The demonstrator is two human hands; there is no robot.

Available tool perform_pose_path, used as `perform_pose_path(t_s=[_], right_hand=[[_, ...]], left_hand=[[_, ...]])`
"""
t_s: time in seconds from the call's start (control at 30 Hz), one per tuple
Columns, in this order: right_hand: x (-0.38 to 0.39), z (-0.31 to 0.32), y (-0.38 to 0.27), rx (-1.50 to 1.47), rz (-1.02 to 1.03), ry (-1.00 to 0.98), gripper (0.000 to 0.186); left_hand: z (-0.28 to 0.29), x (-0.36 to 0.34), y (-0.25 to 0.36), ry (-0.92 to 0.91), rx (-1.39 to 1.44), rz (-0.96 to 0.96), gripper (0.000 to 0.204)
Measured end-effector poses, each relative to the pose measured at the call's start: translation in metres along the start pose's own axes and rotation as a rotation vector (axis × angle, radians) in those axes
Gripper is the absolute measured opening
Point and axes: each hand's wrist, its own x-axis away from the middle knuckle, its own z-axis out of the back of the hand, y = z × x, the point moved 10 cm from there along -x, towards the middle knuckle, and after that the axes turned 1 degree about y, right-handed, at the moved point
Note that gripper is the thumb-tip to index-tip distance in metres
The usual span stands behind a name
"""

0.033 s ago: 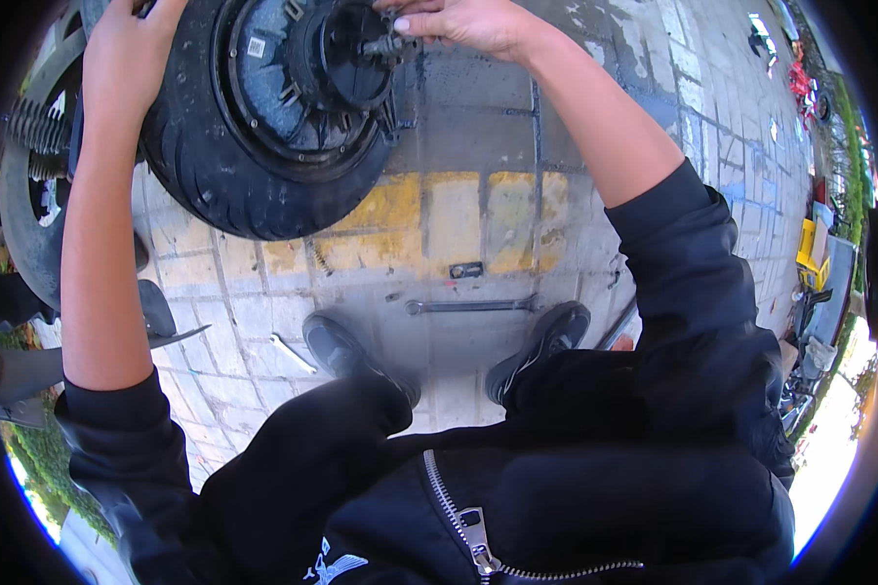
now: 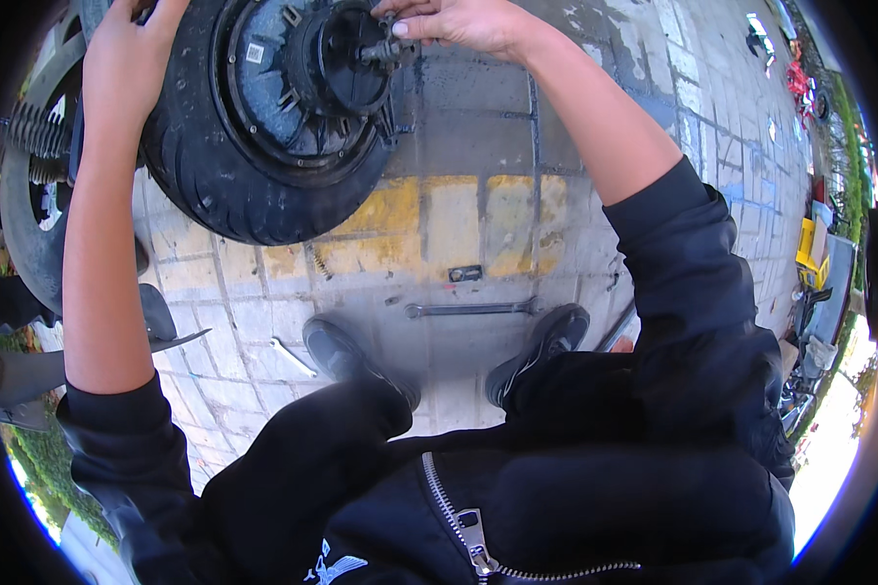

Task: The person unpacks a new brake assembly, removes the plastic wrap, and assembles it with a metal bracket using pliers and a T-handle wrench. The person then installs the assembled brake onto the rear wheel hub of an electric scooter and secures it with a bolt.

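Note:
A black-tyred wheel (image 2: 254,195) with a hub motor (image 2: 268,78) in its middle takes up the upper left. From the hub's round black cover juts a metal axle (image 2: 376,52). My right hand (image 2: 458,24) is at the axle's outer end, thumb and fingers pinched on a small grey metal part there; its exact kind is hard to make out. Along the tyre's left side is my left hand (image 2: 132,63). Its fingertips run out of the top edge, and a bit of something dark shows by them, so their grip is hidden.
A long wrench (image 2: 473,308) lies between my shoes, a smaller wrench (image 2: 293,358) left of them. A small dark piece (image 2: 465,273) is on the yellow-marked paving. Left of the wheel stand a coil spring (image 2: 39,136) and vehicle parts. A yellow box (image 2: 812,246) is far right.

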Motion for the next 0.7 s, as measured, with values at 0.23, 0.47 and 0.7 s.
perform_pose_path(t_s=[0.23,0.47,0.7], right_hand=[[-0.009,0.011,-0.008,0.303,0.114,-0.027,0.031],[-0.025,-0.001,-0.014,0.473,0.119,-0.056,0.037],[-0.016,0.0,-0.025,0.696,0.226,0.054,0.036]], left_hand=[[-0.003,0.001,-0.009,-0.018,0.007,0.033,0.059],[-0.003,0.002,-0.006,-0.025,0.022,0.053,0.06],[-0.005,0.001,-0.005,-0.056,-0.061,0.097,0.072]])
